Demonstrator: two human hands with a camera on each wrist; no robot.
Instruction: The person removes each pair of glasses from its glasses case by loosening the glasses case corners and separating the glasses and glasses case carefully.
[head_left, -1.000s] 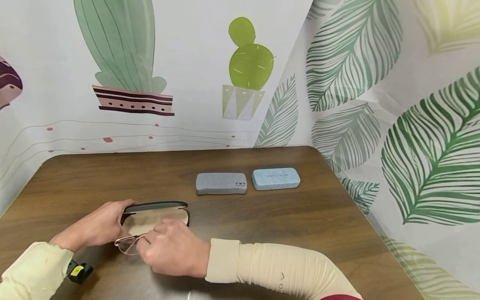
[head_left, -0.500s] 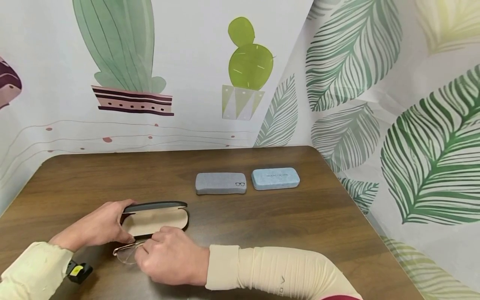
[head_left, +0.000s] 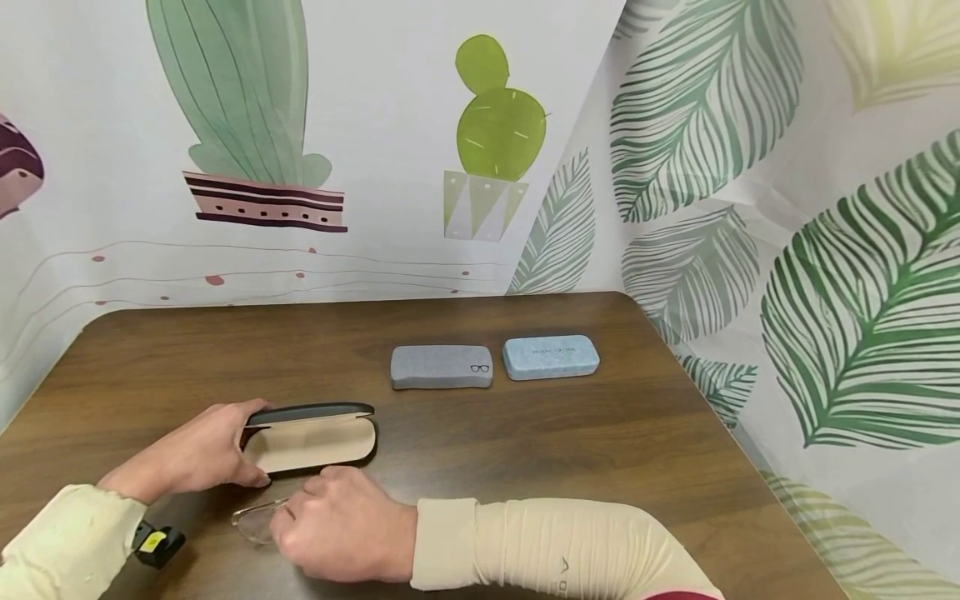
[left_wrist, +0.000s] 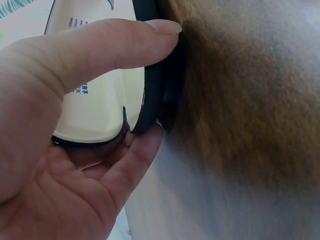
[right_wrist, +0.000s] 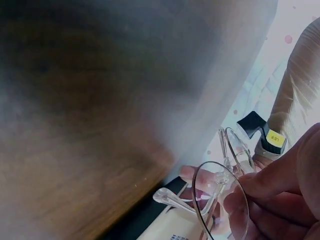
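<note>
In the head view my left hand (head_left: 198, 450) grips the left end of an open eyeglass case (head_left: 311, 443), dark outside and cream inside. The left wrist view shows the thumb over the rim of the case (left_wrist: 102, 110), with fingers curled around its end and small printed text on the lining. My right hand (head_left: 345, 525) pinches a pair of thin-framed eyeglasses (head_left: 257, 525) just in front of the case. One lens sticks out to the left of that hand. Up close in the right wrist view, the eyeglasses (right_wrist: 194, 192) show round lenses and clear temple ends; fingers cover part of them.
Two closed eyeglass cases lie farther back on the wooden table (head_left: 525, 467): a grey case (head_left: 442, 367) with a glasses mark and a light blue case (head_left: 551, 357) to its right. A black device with a yellow label (head_left: 159, 546) sits at my left wrist. Patterned cloth hangs behind.
My right hand has drawn the eyeglasses out toward me, away from over the case, so the cream lining now shows. The left hand and case have stayed in place.
</note>
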